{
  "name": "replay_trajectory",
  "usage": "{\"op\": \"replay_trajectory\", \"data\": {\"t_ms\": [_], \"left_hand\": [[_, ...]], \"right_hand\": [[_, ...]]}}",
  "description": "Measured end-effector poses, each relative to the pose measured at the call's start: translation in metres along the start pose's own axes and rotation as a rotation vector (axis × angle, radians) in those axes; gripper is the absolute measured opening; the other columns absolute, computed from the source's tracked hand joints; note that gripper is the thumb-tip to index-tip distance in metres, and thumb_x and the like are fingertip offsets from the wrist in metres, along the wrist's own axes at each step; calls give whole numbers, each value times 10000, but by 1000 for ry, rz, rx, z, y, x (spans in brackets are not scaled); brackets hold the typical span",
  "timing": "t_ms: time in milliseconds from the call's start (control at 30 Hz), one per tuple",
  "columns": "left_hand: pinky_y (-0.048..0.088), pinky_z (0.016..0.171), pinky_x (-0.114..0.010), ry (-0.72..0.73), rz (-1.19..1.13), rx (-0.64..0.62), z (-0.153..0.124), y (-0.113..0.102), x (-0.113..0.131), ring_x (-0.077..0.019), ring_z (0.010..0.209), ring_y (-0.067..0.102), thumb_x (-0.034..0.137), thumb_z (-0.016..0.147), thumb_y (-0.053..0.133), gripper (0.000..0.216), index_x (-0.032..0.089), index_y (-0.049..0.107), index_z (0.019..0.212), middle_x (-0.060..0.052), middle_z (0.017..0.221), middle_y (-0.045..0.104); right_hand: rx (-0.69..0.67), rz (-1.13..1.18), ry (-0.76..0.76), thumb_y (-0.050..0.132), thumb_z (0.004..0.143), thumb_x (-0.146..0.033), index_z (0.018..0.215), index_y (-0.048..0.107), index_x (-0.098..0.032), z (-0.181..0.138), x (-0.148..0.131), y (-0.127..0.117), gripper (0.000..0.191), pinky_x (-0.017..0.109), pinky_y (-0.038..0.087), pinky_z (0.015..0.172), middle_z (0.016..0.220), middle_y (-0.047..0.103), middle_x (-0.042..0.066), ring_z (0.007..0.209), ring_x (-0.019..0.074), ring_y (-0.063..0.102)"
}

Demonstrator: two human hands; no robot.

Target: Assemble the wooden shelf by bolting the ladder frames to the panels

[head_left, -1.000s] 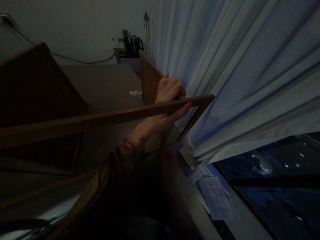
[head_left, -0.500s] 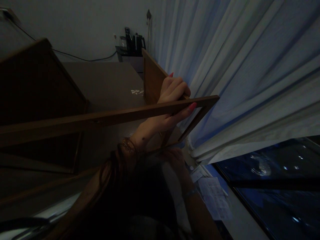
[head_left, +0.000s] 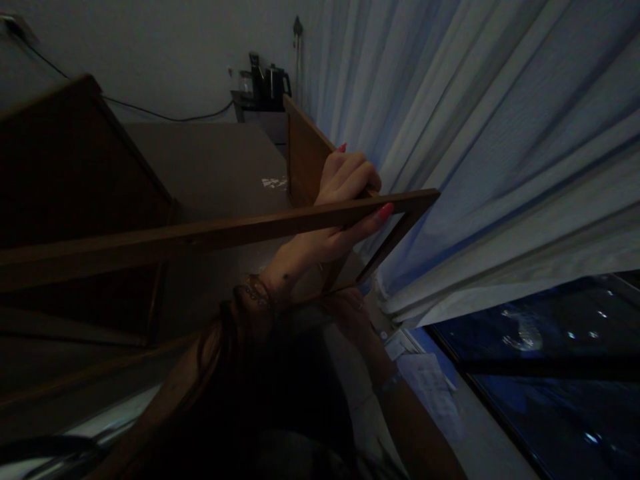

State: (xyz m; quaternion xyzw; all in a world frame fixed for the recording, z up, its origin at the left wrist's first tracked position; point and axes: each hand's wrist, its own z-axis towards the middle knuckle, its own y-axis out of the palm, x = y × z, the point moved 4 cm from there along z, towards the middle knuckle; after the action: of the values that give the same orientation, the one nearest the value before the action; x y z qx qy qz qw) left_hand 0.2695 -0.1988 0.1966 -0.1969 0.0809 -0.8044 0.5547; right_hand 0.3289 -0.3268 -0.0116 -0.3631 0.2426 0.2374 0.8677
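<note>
A brown wooden frame, made of narrow rails, crosses the view from the left edge to the middle right. My left hand is closed around its upper rail and the edge of an adjoining wooden panel, the thumb on the near side. Lower down, beneath the bottom rail, is my right hand. It touches or nearly touches that rail, with its fingers bent; deep shadow hides whatever they hold.
A large dark wooden panel stands at left. Behind lies a flat brownish surface; a black kettle stands by the wall. White curtains hang at right, above papers and a dark window.
My right hand has shifted slightly up toward the lower rail, and its forearm has swung a little right. My left hand and the wooden frame stay in place.
</note>
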Motion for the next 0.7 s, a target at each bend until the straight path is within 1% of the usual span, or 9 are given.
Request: {"op": "replay_trajectory", "data": {"t_ms": [33, 100, 167, 233, 300, 433, 567, 633, 700], "left_hand": [[383, 997, -559, -4, -4, 8, 0, 0, 0, -250, 920, 512, 538, 883, 368, 306, 268, 502, 830, -67, 835, 563], [383, 990, -570, -13, -8, 20, 0, 1, -1, -256, 921, 514, 551, 880, 362, 319, 270, 500, 824, -67, 832, 564], [384, 976, -574, -8, -13, 30, 0, 1, -2, -264, 926, 517, 564, 876, 357, 329, 271, 500, 827, -67, 829, 563], [381, 970, -576, 3, -21, 38, 0, 2, -2, -267, 927, 520, 561, 875, 359, 329, 268, 503, 828, -67, 826, 561], [378, 972, -575, 3, -27, 39, 0, 2, -3, -265, 922, 520, 550, 875, 369, 319, 266, 506, 825, -65, 823, 559], [362, 994, -570, -7, -11, 21, 0, 2, -3, -264, 925, 513, 546, 872, 374, 302, 274, 497, 832, -63, 828, 557], [372, 999, -552, 5, -2, -7, -1, 1, -3, -255, 932, 507, 510, 876, 390, 253, 279, 489, 850, -62, 840, 552], [378, 991, -544, 20, -16, -15, -1, 1, -3, -253, 935, 507, 480, 875, 402, 223, 277, 493, 854, -62, 850, 551], [377, 984, -535, 28, -28, -2, -1, 1, -2, -251, 925, 506, 475, 870, 406, 219, 274, 488, 844, -59, 843, 543]], "right_hand": [[62, 3, 44, 573, 887, -308, 936, 656, -250, -2, -1, 3, 112, 326, 526, 743, 840, 657, 32, 811, 165, 610], [182, 38, 155, 494, 920, -292, 1107, 570, -226, -6, -4, 8, 213, 306, 511, 685, 848, 627, 39, 772, 154, 596], [286, 138, 280, 450, 933, -289, 1304, 376, -214, -10, -5, 11, 386, 284, 494, 624, 819, 602, 22, 699, 140, 581], [363, 264, 394, 517, 899, -310, 1357, 239, -227, -14, -3, 12, 542, 280, 488, 615, 778, 588, -11, 652, 135, 573], [397, 346, 453, 620, 833, -318, 1304, 278, -250, -17, 0, 12, 586, 289, 494, 642, 795, 597, -19, 675, 139, 590], [483, 365, 494, 743, 709, -332, 1114, 427, -243, -20, 9, 6, 521, 278, 484, 662, 828, 588, -24, 720, 140, 596], [485, 79, 449, 750, 685, -410, 899, 517, -211, -19, 7, -2, 374, 270, 417, 635, 769, 542, -33, 675, 135, 518], [445, -103, 363, 693, 754, -423, 766, 541, -211, -16, -1, -5, 261, 304, 392, 707, 735, 532, -22, 724, 158, 498], [409, -243, 285, 624, 826, -420, 675, 562, -215, -15, -8, -5, 262, 342, 357, 795, 731, 550, -3, 797, 184, 490]]}}
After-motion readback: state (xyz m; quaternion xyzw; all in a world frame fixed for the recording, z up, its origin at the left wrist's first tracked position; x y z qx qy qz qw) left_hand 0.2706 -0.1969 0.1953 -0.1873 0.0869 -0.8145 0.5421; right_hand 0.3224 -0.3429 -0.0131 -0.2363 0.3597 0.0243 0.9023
